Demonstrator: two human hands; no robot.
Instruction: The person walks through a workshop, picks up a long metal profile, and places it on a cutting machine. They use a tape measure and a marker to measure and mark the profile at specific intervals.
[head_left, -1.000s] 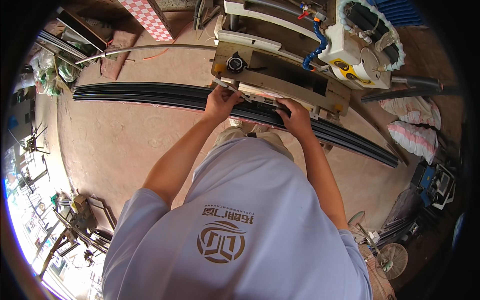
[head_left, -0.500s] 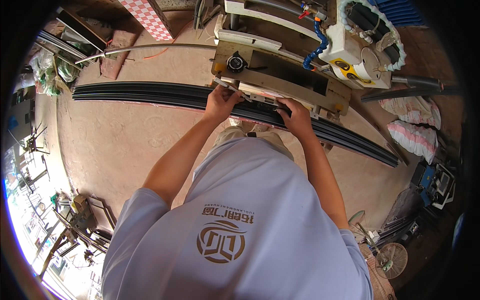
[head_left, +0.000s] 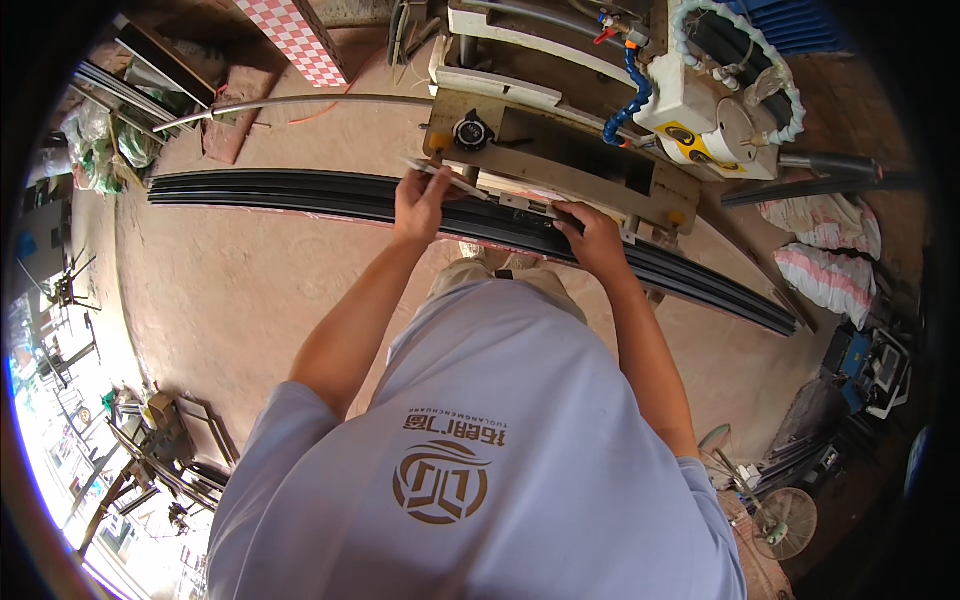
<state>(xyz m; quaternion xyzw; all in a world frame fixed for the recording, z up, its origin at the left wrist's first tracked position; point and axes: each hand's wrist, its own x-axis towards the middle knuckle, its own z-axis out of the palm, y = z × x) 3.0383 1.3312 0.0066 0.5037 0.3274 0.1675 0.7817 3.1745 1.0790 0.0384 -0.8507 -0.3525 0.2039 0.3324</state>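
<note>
A long black metal profile [head_left: 280,195] runs across the view from left to lower right, lying along the front of a beige cutting machine [head_left: 560,150]. My left hand [head_left: 420,205] grips a thin pale strip [head_left: 450,180] that rests on top of the black profile by the machine's left end. My right hand [head_left: 592,235] presses down on the black profile near the machine's middle. Both forearms reach up from my light grey shirt at the bottom.
A white motor unit with a blue segmented hose [head_left: 700,95] sits at the machine's back right. Pink-striped sacks [head_left: 825,265] lie to the right, a fan [head_left: 785,520] at lower right, a curved pipe [head_left: 300,102] and checkered board [head_left: 295,40] behind. Metal frames [head_left: 150,460] stand at lower left.
Both hands stay at the same spots on the profile; nothing has visibly moved.
</note>
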